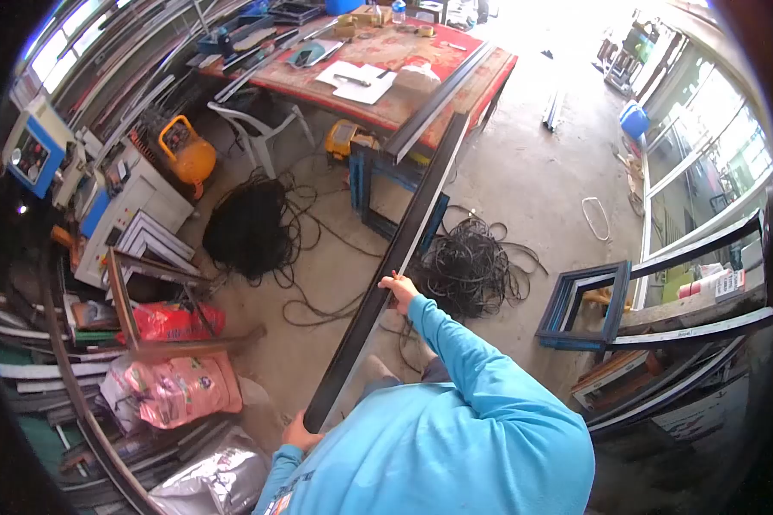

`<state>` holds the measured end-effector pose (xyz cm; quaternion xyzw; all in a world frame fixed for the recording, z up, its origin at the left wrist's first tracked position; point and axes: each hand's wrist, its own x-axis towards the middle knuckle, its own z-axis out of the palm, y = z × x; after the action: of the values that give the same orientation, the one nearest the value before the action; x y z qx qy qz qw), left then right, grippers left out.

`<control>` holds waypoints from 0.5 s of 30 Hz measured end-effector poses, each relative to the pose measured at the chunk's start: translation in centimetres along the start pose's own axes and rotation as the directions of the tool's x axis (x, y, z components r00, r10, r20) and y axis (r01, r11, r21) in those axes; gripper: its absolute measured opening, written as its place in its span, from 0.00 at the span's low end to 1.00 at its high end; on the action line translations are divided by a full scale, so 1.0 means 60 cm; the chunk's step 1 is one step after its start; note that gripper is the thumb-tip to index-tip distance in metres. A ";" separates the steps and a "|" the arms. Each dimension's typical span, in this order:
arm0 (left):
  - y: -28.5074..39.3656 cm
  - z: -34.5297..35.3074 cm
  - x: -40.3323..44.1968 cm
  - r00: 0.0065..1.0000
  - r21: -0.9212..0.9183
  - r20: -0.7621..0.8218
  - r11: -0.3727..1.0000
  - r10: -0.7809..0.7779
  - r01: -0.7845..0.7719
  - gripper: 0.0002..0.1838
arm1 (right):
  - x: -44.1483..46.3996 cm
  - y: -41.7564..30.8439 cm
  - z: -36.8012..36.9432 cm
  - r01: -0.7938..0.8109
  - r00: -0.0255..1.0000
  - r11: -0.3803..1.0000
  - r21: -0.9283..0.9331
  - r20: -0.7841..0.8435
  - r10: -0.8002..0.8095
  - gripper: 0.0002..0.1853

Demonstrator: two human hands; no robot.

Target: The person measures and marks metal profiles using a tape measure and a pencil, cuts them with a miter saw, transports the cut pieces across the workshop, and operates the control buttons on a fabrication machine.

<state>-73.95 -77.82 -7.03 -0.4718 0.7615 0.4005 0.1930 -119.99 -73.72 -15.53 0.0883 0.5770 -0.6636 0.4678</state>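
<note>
A long dark profile bar (390, 266) runs from the lower middle up towards the red-topped table (438, 36). Around its middle part my right hand (398, 293) is closed, fingers on its edge. At the near, lower end my left hand (301, 433) grips the same bar. A second dark profile (442, 103) lies at the table's right side, close to the far end of the held bar. Beneath these stands a blue metal frame (386, 184).
Tangled black strips (464, 266) and a black coil (247, 225) lie on the floor. An orange tank (189, 159) and pink bag (185, 390) are left. A blue rectangular frame (620, 300) stands right. A white chair (262, 129) is near the table.
</note>
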 end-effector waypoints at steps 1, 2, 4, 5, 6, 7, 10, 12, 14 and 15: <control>0.011 -0.007 0.026 0.998 -0.003 -0.045 0.999 0.033 -0.034 0.49 | 0.016 -0.023 0.004 0.011 1.000 1.000 0.002 -0.004 -0.011 0.19; 0.021 -0.011 0.051 0.994 -0.007 -0.089 0.998 0.062 -0.063 0.48 | 0.033 -0.046 0.004 0.020 0.999 1.000 0.004 -0.050 -0.020 0.16; 0.030 0.003 0.144 0.984 -0.099 -0.127 0.985 0.126 -0.139 0.46 | 0.096 -0.098 0.001 -0.052 0.977 0.998 -0.040 -0.210 0.042 0.10; 0.036 0.016 0.188 0.970 -0.184 -0.168 0.961 0.178 -0.208 0.45 | 0.170 -0.094 -0.017 0.012 0.976 0.998 0.063 -0.220 0.002 0.10; 0.065 0.021 0.228 0.964 -0.204 -0.179 0.951 0.196 -0.231 0.43 | 0.174 -0.134 -0.020 0.043 0.973 0.998 0.053 -0.228 -0.030 0.12; 0.098 0.019 0.274 0.959 -0.224 -0.190 0.942 0.211 -0.252 0.42 | 0.178 -0.173 -0.020 0.072 0.970 0.996 0.044 -0.234 -0.060 0.15; 0.306 -0.015 0.347 0.950 -0.116 -0.255 0.969 0.182 -0.217 0.41 | 0.210 -0.223 -0.020 0.364 0.931 0.928 0.073 -0.054 -0.361 0.30; 0.423 -0.037 0.418 0.931 -0.045 -0.286 0.967 0.229 -0.252 0.40 | 0.239 -0.201 -0.010 0.332 0.942 0.943 -0.029 -0.032 -0.333 0.40; 0.529 -0.051 0.512 0.862 -0.124 -0.343 0.892 0.372 -0.434 0.39 | 0.208 -0.184 0.020 0.403 0.869 0.818 -0.411 -0.107 -0.482 0.49; 0.577 -0.065 0.552 0.769 -0.184 -0.426 0.786 0.477 -0.590 0.38 | 0.249 -0.133 0.013 0.438 0.685 0.494 -0.751 -0.077 -0.724 0.54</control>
<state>-119.77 -91.50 -12.12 -0.3214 0.8145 0.4598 -0.1478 -133.60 -82.96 -19.67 -0.1660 0.8505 -0.4919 0.0843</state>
